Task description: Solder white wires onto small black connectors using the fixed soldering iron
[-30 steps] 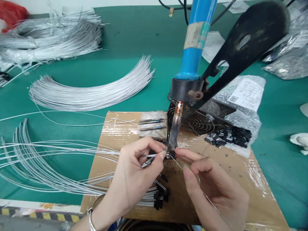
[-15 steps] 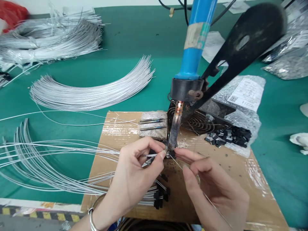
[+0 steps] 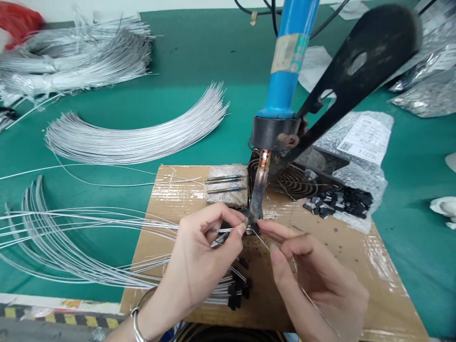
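Observation:
Finger and thumb of my left hand [image 3: 203,261] pinch a thin white wire [image 3: 223,231], its end just under the soldering iron's tip. The blue-handled soldering iron [image 3: 289,90] points down on a black bracket [image 3: 359,71]. My right hand [image 3: 317,278] is closed around a thin strand of solder wire [image 3: 262,241] that runs up to the tip; its index fingertip is beside a small black piece [image 3: 255,228] there. What exactly meets at the tip is partly hidden by fingers. Below my left hand lie wires with black connectors [image 3: 235,294] on their ends.
A cardboard sheet [image 3: 356,294] covers the green table [image 3: 199,52]. A curved white wire bundle [image 3: 142,142] and larger coils [image 3: 89,61] lie left. Behind the iron are a tip-cleaning block [image 3: 228,194] with metal rods and a dark spiral [image 3: 295,180]. Black housings [image 3: 338,202] spill rightward.
Both hands stay almost in place. The solder strand in my right hand has shifted slightly; the iron appears a little further left.

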A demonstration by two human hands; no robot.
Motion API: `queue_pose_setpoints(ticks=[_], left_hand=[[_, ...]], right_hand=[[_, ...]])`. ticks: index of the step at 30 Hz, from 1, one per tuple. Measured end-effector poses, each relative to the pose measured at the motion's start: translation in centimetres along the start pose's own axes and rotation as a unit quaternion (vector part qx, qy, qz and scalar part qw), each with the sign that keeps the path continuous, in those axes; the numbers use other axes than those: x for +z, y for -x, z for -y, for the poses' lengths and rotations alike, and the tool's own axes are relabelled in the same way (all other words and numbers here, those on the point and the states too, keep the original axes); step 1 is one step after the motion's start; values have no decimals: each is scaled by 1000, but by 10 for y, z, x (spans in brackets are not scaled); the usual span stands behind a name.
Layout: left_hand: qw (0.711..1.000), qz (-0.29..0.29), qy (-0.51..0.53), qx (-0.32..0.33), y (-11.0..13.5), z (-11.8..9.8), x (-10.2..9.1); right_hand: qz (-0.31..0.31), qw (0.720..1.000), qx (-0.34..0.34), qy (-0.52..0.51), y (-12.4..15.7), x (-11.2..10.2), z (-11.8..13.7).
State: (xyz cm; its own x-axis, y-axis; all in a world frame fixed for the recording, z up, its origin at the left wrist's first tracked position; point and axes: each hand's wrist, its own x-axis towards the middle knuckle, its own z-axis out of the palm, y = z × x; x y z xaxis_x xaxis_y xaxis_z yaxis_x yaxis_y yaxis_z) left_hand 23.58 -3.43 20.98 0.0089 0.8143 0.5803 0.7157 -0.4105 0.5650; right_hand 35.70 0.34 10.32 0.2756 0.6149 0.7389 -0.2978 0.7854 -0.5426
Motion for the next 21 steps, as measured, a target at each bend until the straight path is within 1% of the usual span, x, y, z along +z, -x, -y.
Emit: queue_pose_setpoints(ticks=[5,10,16,21], left_hand=[[1000,-8,-3,4,0,2,-1],[1000,-3,12,6,-1,0,-1],[1000,-3,7,17,-1,-1,-1],[1000,-7,8,20,-1,0,-1]], right_hand=[[-10,1000,-9,-1,0,2,1],[-10,1000,-6,10,0,1,2],[29,998,-47,15,0,-5,-6],[32,998,-49,26,0,-8,-7]])
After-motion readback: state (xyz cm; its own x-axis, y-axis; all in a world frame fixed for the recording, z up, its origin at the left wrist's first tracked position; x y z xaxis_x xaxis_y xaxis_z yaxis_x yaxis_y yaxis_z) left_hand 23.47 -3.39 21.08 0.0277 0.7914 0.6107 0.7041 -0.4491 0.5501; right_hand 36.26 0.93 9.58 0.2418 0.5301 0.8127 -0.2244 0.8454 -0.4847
